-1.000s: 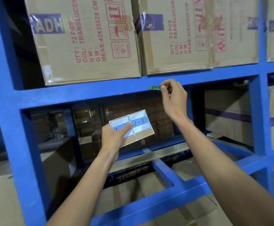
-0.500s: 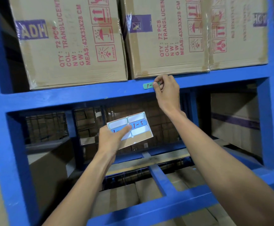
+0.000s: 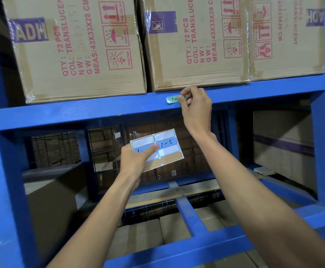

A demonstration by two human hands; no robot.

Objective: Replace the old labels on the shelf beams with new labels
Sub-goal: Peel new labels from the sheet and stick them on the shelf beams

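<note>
Three brown cardboard cartons sit side by side along the upper level: the left carton [image 3: 80,49] carries a purple ADH mark and red print reading 72 PCS and TRANSLUCENT, the middle carton [image 3: 196,45] bears the same red print and handling symbols, and the right carton [image 3: 287,35] has its print upside down. In the bay below, another brown box [image 3: 281,149] with a purple stripe stands at the right. More cartons [image 3: 138,238] lie lower down, seen through the open frame.
</note>
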